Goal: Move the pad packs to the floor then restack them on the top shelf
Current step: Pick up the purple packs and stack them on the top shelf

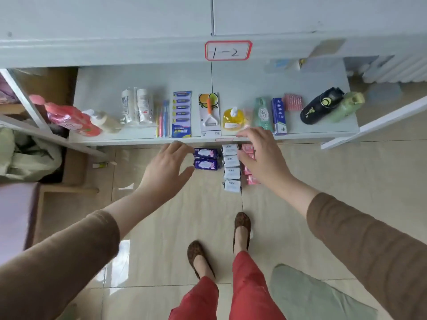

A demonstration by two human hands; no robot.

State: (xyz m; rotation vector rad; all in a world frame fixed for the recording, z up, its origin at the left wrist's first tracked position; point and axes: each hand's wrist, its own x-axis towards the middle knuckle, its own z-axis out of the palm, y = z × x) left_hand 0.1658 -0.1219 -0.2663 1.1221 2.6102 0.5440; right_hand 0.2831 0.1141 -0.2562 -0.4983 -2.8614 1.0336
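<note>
In the head view, the pad packs lay on the tiled floor (161, 227) just below the front edge of a shelf (323, 125): two purple packs (206, 158) on the left, a column of white packs (231, 168) in the middle, and pink packs (249, 162) on the right, largely hidden. Both hands reached down toward them. The left hand (165, 173) hung spread and empty, its fingertips (184, 147) just left of the purple packs, thumb near the nearer one; whether it touched could not be told. The right hand (261, 155) was also loose and grasping nothing, covering the pink packs, its fingers (245, 135) up by the shelf edge.

The packs seemed gathered on the floor, so restacking looked like the step in hand. It would go best by closing each hand across a pack's short sides, lifting a few together squarely, and keeping clear of the goods lined along the shelf front, such as the yellow bottle (233, 118).
</note>
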